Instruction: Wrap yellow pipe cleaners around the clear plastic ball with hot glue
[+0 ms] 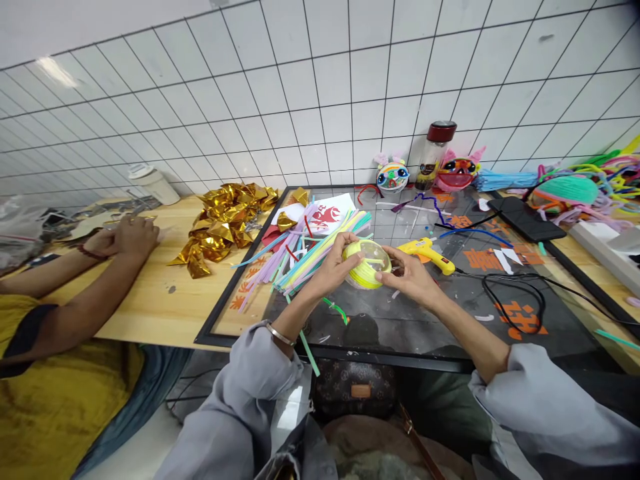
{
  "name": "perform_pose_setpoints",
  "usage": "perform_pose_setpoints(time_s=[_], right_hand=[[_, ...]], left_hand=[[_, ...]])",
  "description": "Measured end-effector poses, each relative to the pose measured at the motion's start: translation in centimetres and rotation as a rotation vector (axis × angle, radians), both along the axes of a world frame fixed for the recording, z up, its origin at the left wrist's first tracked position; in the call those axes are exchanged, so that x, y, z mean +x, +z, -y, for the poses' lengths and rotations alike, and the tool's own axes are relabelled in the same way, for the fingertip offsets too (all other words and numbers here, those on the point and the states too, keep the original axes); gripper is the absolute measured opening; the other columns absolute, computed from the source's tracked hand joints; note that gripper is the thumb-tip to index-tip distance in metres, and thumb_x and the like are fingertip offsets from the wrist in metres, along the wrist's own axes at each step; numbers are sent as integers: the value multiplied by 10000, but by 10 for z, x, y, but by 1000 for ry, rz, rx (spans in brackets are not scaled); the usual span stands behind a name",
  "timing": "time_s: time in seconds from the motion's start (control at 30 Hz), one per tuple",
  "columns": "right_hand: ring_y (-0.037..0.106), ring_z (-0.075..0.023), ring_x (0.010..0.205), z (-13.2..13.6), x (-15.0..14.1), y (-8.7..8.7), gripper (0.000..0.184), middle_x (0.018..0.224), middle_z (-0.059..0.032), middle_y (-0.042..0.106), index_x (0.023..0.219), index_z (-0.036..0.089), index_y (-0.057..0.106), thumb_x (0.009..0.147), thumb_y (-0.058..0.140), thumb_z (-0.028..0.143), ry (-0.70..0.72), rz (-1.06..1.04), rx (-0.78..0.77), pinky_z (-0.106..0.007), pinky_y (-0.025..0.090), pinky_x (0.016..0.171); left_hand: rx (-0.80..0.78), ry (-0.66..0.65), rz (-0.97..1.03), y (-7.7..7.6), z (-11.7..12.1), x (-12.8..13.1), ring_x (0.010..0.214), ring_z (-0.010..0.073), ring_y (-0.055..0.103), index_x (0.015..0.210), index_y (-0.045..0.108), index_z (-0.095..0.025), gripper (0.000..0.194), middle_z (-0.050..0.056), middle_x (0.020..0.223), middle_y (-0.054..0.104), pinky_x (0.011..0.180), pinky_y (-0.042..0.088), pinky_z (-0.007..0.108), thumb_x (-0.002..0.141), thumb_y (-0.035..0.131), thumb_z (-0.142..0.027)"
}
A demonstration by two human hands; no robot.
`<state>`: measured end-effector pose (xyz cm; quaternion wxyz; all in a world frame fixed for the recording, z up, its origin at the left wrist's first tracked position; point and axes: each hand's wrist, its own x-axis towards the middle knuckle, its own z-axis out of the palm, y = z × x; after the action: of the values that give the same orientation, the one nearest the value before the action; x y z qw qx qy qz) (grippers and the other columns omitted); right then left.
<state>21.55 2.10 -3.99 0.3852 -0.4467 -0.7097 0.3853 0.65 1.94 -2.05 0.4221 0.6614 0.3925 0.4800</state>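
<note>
Nearest me, a brown patterned bag (356, 393) sits on the person's lap. Just over the worktop (305, 333), both hands are closed around a yellow-wound shell (365, 277): left hand (341, 265) gripping one side, right hand (411, 275) pinching the opposite rim. Squeeze too hard there and, I'd say, those strands could slip or the thin wall buckle.

A pale green stem (309, 353) pokes past the near edge; a passing sleeve could knock it down. Just beyond the right hand lies the yellow glue gun (427, 253). I can't tell if it's hot, but a careless knuckle might get burned, and a snag on its looped black cord (543, 303) could drag it. By the left hand, the loose pastel stems (305, 257) could scatter if brushed.

Farther back, the lidded bottle (431, 163) stands between two decorated faces; a bump could topple it.
</note>
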Motion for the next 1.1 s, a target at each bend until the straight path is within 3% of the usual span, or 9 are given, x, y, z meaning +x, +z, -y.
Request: perform_pose_setpoints(time_s=[0.13,0.23,0.33,0.43,0.63,0.9,1.1], right_hand=[[658,-287,1020,1,2,2,629,1202,-115,697,1306,213,637,736,781,437,-38,46,133,-484,541,891],[641,-279,1042,7,1,8,564,1188,-127,671,1331,211,613,805,738,370,-70,71,466,-490,529,915],[644,-246,957,14,-1,13,393,1062,-108,673,1283,221,646,893,667,261,-81,117,840,-428,540,825],[638,-200,820,18,-3,15,296,917,-68,667,1197,232,686,923,615,143,-66,141,1009,-351,531,716],[635,-180,765,16,-5,14,292,844,-57,671,1147,226,701,935,567,76,-61,163,1061,-314,531,664],[617,-180,761,19,-7,15,281,841,-56,664,1120,212,685,927,550,58,-64,176,1072,-309,517,666],[587,-202,779,23,-10,17,214,876,-81,660,1139,176,656,935,598,145,-79,316,1133,-335,467,670]], left_hand=[[-14,15,7,2,1,1,957,168,528,1073,449,-227,268,25,1071,507,887,461,294,852,553,-337],[-18,22,8,4,2,3,953,166,518,1068,443,-228,264,22,1060,500,886,445,288,843,552,-315],[-19,14,8,8,4,5,907,159,500,1047,445,-222,254,12,1016,486,843,434,274,838,559,-312],[-23,-1,-6,12,7,6,867,152,474,1030,452,-218,237,1,978,469,799,420,257,846,560,-320],[-47,-5,-33,14,10,7,825,143,450,1013,456,-218,209,-4,958,469,745,399,239,847,559,-296],[16,-5,-15,9,7,5,941,167,513,959,493,-214,171,11,989,518,868,442,269,842,583,-301],[49,8,-30,6,6,4,1040,192,536,937,526,-215,168,31,1052,563,955,448,298,839,603,-326]])
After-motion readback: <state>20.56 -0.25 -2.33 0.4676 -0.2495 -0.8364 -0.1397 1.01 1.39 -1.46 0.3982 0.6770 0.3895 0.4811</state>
